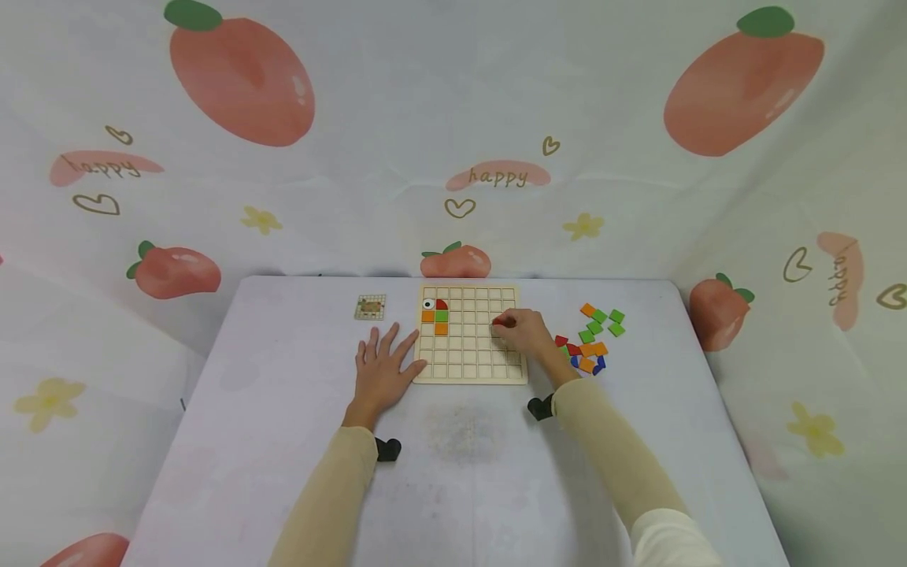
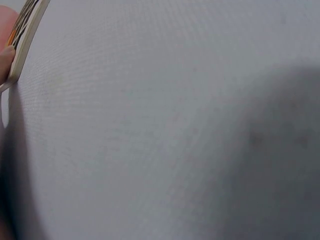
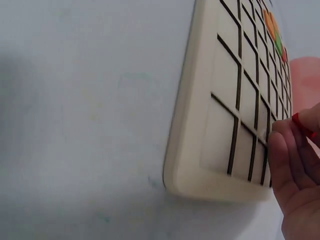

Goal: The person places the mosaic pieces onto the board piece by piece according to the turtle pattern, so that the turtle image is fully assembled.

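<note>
A wooden grid board [image 1: 471,350] lies on the table, with a few tiles in its upper left: a white eye tile [image 1: 428,304], a red curved tile [image 1: 442,305], orange squares and a green square [image 1: 442,316]. My right hand [image 1: 523,331] is over the board's right side, pinching a red tile [image 3: 302,124] between thumb and fingers. My left hand [image 1: 380,376] rests flat on the table with fingers spread, its thumb touching the board's left edge. Only a fingertip [image 2: 6,61] by the board's edge shows in the left wrist view.
A small picture card [image 1: 371,307] lies left of the board's top corner. Right of the board are scattered loose tiles: green squares [image 1: 616,316], orange squares [image 1: 587,365], red pieces [image 1: 561,341] and blue pieces [image 1: 600,363]. A printed cloth [image 1: 383,157] hangs behind the table.
</note>
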`<state>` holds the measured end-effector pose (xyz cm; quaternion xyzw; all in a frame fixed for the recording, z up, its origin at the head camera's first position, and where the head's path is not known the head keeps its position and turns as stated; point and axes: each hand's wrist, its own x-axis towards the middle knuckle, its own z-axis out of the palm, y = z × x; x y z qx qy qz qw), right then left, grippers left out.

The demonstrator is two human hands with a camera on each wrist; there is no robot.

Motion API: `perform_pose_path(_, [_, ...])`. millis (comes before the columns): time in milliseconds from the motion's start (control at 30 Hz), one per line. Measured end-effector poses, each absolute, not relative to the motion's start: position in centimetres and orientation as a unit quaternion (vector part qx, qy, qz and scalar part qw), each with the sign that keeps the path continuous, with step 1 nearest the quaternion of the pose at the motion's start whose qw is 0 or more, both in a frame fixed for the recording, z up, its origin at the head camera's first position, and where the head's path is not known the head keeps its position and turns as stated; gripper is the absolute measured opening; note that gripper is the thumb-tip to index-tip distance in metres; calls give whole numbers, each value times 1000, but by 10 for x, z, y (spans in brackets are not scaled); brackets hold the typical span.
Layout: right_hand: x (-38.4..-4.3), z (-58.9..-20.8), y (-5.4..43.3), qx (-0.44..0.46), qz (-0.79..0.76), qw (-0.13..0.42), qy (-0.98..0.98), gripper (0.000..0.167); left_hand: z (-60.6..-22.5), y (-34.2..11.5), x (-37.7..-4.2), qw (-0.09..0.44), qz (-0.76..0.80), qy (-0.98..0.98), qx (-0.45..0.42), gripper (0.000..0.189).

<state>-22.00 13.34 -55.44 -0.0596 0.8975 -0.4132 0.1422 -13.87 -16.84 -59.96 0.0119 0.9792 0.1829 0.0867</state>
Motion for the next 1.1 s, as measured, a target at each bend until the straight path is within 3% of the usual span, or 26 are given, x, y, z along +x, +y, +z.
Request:
perform_pose_path(300, [-213,-561,108,-138,-401,141,895,31,-600,-169,-138,85,180,980,8,70])
perform_pose_path(1100, [-196,-568,54,-113,-459,146,869,15,-603,-170,-139,81,177,981,17,70])
